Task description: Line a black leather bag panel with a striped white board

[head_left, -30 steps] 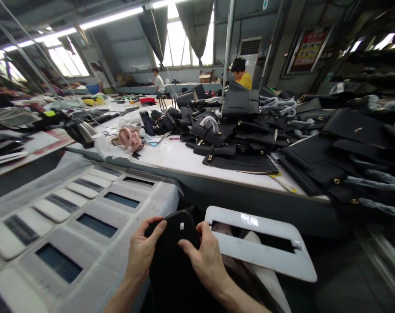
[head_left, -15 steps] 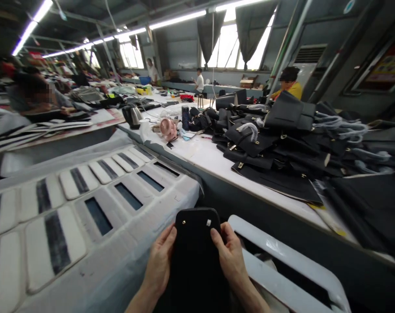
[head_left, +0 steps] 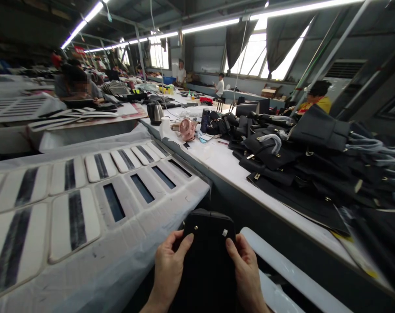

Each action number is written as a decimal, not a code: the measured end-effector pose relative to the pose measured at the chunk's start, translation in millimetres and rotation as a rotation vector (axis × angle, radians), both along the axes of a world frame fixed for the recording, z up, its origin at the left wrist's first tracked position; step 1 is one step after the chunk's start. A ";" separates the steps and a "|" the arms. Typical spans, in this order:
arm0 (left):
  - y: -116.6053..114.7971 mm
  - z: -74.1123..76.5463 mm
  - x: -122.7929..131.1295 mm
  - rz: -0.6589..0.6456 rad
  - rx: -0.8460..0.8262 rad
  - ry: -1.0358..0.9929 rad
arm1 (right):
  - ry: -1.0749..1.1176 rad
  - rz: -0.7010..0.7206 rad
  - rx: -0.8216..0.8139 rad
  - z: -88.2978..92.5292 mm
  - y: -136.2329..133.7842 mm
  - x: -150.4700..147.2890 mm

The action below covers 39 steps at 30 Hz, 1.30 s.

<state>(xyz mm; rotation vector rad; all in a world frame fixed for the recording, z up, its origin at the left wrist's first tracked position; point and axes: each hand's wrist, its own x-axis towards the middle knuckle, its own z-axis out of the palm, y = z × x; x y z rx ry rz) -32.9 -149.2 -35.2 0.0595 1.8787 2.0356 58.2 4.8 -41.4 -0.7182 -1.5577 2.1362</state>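
A black panel (head_left: 207, 261) with rounded top corners is held upright low in the middle of the view. Near its top edge are a small gold stud on the left and a small whitish piece on the right. My left hand (head_left: 172, 265) grips its left edge, thumb on the front face. On the right edge, my right hand (head_left: 246, 267) holds it the same way, its thumb just below the whitish piece. The fingers behind the panel are partly hidden.
Left, a covered table (head_left: 119, 256) bears white pads (head_left: 75, 221) with dark stripes. A long white table (head_left: 217, 158) carries a pink fan (head_left: 187, 129), a kettle (head_left: 155, 114) and piled black bags (head_left: 282, 156). A white plastic frame (head_left: 282, 261) is at lower right. People work further back.
The view has turned left, so the surroundings appear further right. The black panel tilts slightly differently, and a second black edge now shows behind its top. Both hands still hold it.
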 end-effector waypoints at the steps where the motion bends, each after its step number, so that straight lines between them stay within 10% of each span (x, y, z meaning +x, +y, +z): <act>1: 0.2 0.2 -0.1 0.005 -0.006 0.005 | -0.009 -0.007 0.031 -1.8 -0.2 -0.1; 24: 19.5 21.1 -0.2 0.031 -0.248 0.266 | -0.276 -0.268 0.908 33.9 1.2 -19.9; 39: 5.2 48.1 -48.3 -0.299 -0.350 0.514 | -0.099 -0.058 0.672 28.0 -3.2 -4.4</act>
